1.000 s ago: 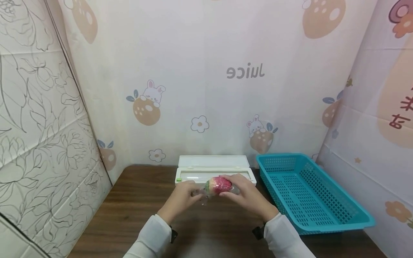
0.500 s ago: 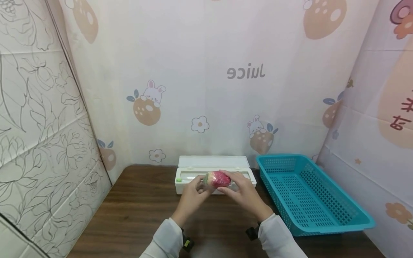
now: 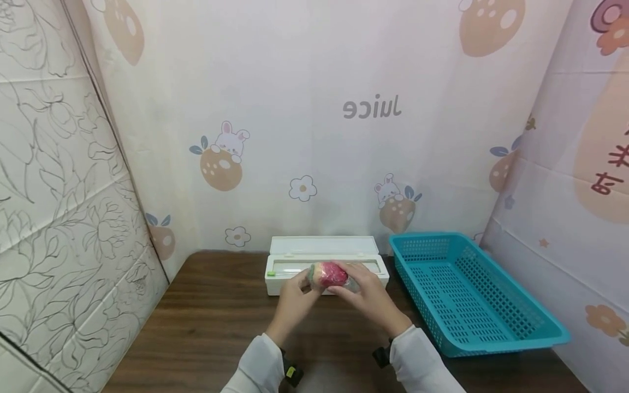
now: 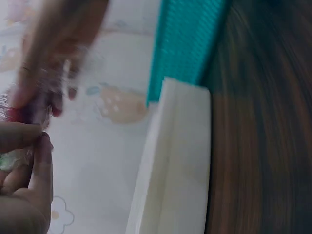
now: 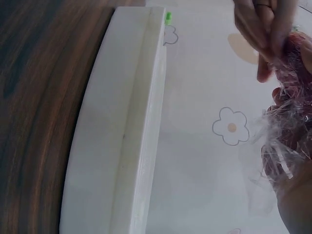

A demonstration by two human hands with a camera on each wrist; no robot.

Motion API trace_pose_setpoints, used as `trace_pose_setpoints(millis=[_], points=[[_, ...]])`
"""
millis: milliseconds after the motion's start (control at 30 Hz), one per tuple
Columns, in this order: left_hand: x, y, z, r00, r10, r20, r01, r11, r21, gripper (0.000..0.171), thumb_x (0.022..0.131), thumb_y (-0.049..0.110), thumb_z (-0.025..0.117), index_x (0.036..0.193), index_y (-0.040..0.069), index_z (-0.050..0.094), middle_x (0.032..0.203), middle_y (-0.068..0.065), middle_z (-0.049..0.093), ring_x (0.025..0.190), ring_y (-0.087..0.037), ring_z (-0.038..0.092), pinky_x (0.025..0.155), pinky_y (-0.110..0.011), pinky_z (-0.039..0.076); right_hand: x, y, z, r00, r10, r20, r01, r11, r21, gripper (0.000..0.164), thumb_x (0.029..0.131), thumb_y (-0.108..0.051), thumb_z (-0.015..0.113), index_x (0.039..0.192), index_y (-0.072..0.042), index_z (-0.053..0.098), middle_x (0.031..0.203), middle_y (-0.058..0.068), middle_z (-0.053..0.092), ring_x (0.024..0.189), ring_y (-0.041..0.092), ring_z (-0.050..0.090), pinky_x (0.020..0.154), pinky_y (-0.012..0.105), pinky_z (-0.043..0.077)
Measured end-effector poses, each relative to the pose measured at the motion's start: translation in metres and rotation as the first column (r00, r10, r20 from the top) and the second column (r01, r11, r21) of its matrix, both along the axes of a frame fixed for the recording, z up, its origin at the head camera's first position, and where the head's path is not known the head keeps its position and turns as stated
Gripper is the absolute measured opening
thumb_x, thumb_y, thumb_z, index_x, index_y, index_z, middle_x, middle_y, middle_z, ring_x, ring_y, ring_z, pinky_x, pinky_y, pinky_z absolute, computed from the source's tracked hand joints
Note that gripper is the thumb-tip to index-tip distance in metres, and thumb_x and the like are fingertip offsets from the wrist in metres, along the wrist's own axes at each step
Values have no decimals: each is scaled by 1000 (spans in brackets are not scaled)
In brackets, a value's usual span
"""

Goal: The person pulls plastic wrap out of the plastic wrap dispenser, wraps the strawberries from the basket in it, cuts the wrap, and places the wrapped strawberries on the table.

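A pink-red fruit [image 3: 331, 274] with a cream band and a green end lies on its side between the two hands, wrapped in clear cling film [image 5: 287, 131]. Fingers of the left hand [image 3: 294, 301] pinch the film at the green end. The right hand [image 3: 369, 295] grips the red end, thumb below and fingers on top. Loose crumpled film hangs around the right palm in the right wrist view. Just behind the hands stands a white cling film dispenser [image 3: 276, 287], its lid raised and a green slider on its left. The hands hide part of its front.
A turquoise plastic basket [image 3: 496, 347] stands to the right of the dispenser on the dark wood table [image 3: 196, 316]. Printed cloth walls [image 3: 304, 136] enclose the back and both sides. Small dark wrist cameras sit below both hands.
The left hand has moved right, from pulling the film's loose end to closing in on the fruit's green end. The fruit has shifted slightly left and up, with the right hand still on it.
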State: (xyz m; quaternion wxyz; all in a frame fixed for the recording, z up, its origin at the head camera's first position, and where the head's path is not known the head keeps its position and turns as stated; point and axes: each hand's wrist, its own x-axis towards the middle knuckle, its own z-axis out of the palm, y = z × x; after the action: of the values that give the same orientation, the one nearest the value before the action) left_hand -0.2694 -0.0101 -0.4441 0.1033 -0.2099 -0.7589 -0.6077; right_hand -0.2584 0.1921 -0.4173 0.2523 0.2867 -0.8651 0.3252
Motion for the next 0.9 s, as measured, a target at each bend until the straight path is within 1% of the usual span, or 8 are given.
trace_pose_setpoints(millis=[67,167,367,533,767,833,867,900], points=[[2,2,3,994,-72,83,64,994,92,57,95,25,72,144,5,52,133,-16,62,120,-26,61,95,-36,52,-1,1,0,1000,-6,-12,6,1000,13,61,85,-31,81,139,-9,60,129,6,65,119,23,60,95,45,53],[4,3,6,967,-182,178,139,963,229,72,95,25,72,154,4,36,142,-21,53,128,-31,54,102,-40,47,-1,3,2,1000,-22,-20,23,999,25,61,85,-30,81,139,-11,60,129,6,65,118,24,60,94,45,53],[3,-1,6,900,-354,254,244,893,377,64,97,31,69,151,7,44,145,-10,54,132,-23,51,106,-37,44,3,7,7,999,-21,39,20,999,40,62,84,-32,82,140,-14,60,132,3,63,121,22,58,95,45,53],[0,-6,3,820,-495,287,297,797,526,58,99,8,63,151,2,40,147,-18,49,131,-28,52,103,-36,47,4,8,6,993,18,113,-22,999,39,61,86,-38,78,141,-17,60,134,-2,63,122,19,57,99,46,51],[-2,-5,4,730,-629,268,357,685,635,62,96,-16,40,155,-2,28,162,-18,22,142,-32,36,108,-37,41,5,8,5,988,67,140,-72,997,35,60,87,-40,77,140,-17,60,128,-3,65,117,15,60,97,44,52],[-4,-5,4,724,-631,278,368,695,618,62,97,-13,41,157,0,26,162,-19,22,143,-32,35,111,-41,37,5,9,6,990,60,124,-66,997,45,60,87,-40,78,140,-18,60,128,-4,65,117,15,60,96,43,53],[-4,-6,5,739,-606,294,366,728,580,61,99,-7,46,157,2,28,161,-18,25,142,-31,37,112,-43,36,5,10,6,993,49,112,-55,997,50,61,86,-40,78,140,-19,60,129,-4,65,117,15,59,96,43,53],[-5,-7,5,772,-557,308,359,780,513,59,101,1,52,156,5,31,159,-17,30,139,-31,40,112,-45,37,4,10,6,995,39,96,-45,998,52,61,86,-39,79,141,-20,60,129,-4,65,118,15,59,96,44,53]])
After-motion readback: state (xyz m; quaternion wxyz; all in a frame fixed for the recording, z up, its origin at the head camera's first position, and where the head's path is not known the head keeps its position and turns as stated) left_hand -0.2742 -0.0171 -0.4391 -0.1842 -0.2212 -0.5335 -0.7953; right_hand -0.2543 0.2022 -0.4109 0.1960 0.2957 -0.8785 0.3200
